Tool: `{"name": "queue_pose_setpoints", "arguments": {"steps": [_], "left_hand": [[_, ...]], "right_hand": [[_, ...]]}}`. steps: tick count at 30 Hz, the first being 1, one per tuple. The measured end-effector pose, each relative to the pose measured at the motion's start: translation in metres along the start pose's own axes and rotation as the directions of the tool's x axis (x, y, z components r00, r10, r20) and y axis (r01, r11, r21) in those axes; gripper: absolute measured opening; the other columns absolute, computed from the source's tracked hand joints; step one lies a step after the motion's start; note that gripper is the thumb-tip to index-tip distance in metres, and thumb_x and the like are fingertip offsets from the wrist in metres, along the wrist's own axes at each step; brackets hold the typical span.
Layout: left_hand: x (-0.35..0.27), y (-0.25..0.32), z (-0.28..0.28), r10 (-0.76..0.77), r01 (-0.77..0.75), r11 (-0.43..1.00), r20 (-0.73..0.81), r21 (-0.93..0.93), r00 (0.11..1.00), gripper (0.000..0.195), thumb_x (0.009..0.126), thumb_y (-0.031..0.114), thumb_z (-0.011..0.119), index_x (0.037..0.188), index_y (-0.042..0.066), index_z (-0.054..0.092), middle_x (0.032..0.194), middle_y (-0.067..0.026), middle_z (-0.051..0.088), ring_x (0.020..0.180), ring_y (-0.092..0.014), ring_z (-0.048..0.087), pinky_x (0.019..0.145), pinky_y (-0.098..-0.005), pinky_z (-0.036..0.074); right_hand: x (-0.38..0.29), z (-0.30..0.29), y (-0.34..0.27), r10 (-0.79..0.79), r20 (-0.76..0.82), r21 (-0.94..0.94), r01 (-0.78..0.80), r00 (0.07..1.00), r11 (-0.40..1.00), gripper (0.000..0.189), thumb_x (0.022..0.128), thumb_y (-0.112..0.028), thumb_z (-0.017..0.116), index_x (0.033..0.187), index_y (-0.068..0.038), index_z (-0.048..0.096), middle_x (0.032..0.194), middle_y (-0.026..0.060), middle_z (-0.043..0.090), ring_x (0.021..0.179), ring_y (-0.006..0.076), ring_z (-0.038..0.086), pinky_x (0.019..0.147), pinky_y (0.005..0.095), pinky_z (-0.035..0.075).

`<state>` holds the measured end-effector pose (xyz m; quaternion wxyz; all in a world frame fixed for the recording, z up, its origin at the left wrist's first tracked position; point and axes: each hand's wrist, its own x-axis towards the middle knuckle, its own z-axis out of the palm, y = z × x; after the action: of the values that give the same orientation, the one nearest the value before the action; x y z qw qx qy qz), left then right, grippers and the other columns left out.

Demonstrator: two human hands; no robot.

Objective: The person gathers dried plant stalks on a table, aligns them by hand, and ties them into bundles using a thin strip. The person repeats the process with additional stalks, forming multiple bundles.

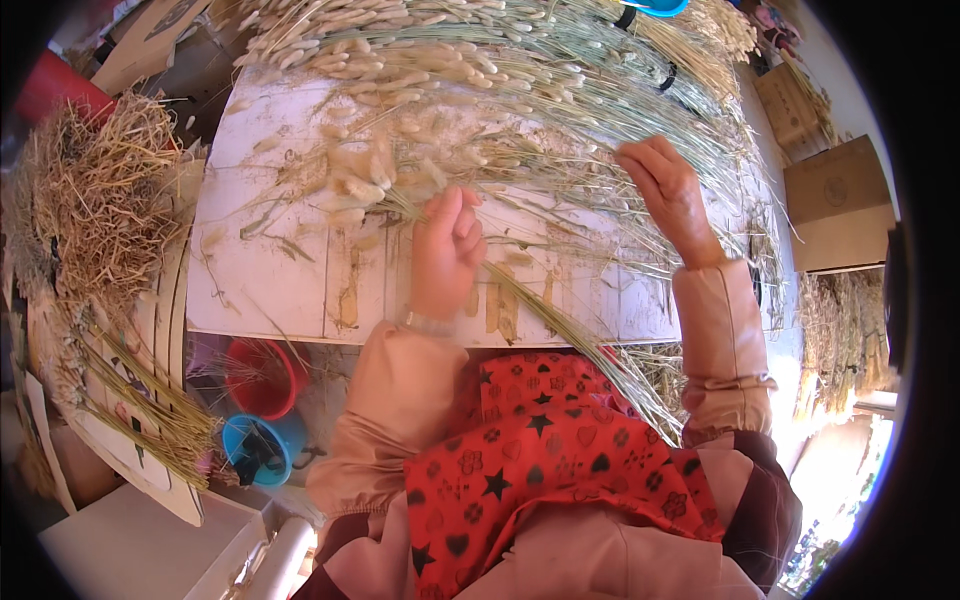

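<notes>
My left hand (448, 251) is closed around a small bunch of dried bunny-tail grass (551, 319). Its fluffy heads (364, 184) stick out on the left, and the long stems slant down to the right past the table's front edge, over the red apron (517, 450). Over the loose stems (555, 169) at the right of the white table (262, 300) hovers my right hand (664, 180). Its fingertips are pinched together at the end of the stems; blur hides whether a stem is between them.
A thick layer of bunny-tail grass (420, 67) covers the table's far side. Straw (112, 217) is heaped at the left, above tied bunches (150, 405). Below the table edge stand a red bucket (262, 379) and a blue bucket (266, 450). Cardboard boxes (840, 202) are stacked right.
</notes>
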<state>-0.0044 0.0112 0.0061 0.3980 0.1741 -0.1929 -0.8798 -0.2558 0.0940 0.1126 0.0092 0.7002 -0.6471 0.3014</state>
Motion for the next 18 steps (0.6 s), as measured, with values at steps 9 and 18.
{"name": "queue_pose_setpoints", "arguments": {"steps": [9, 18], "left_hand": [[0.001, -0.001, 0.001, 0.074, -0.073, 0.997, -0.056, 0.017, 0.996, 0.029, 0.096, 0.027, 0.054, 0.116, 0.006, 0.058, 0.061, 0.0092, 0.036, 0.047, -0.002, 0.025, 0.042, -0.0198, 0.02], [0.003, 0.001, -0.003, -0.003, 0.002, 1.0, -0.042, -0.017, 0.999, 0.019, 0.089, 0.022, 0.057, 0.102, 0.008, 0.056, 0.06, 0.0099, 0.035, 0.048, -0.003, 0.024, 0.043, -0.0209, 0.019]], "right_hand": [[-0.122, -0.044, -0.016, 0.259, 0.284, 0.009, -0.273, 0.923, 0.962, 0.008, 0.086, -0.001, 0.061, 0.094, 0.0, 0.063, 0.083, 0.0113, 0.057, 0.075, 0.0256, 0.059, 0.066, 0.0313, 0.047], [-0.175, -0.074, 0.006, 0.379, 0.314, -0.174, -0.34, 0.871, 0.924, 0.005, 0.086, -0.006, 0.063, 0.091, -0.006, 0.063, 0.08, 0.0106, 0.056, 0.069, 0.0331, 0.06, 0.06, 0.0369, 0.046]]}}
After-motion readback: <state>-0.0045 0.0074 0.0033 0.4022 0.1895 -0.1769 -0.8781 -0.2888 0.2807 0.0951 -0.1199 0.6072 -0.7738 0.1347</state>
